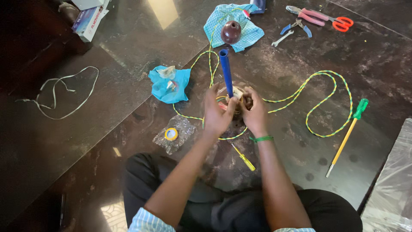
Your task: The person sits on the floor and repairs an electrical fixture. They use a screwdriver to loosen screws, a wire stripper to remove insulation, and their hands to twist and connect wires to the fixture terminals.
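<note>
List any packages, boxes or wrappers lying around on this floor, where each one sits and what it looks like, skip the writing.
Printed cardboard box: far left corner, flat rectangle, white, blue and red.
Clear plastic packet: just left of the left hand, crinkled, holding a yellow tape roll.
Turquoise plastic bag: beyond that packet, crumpled, open.
Clear plastic sheet wrapping: right edge, large, glossy.
No screens or signs visible.

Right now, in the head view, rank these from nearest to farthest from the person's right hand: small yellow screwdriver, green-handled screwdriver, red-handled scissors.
From the right hand:
1. Small yellow screwdriver, just below the hand, near the lap.
2. Green-handled screwdriver, out to the right on the floor.
3. Red-handled scissors, far off at the top right.
</note>
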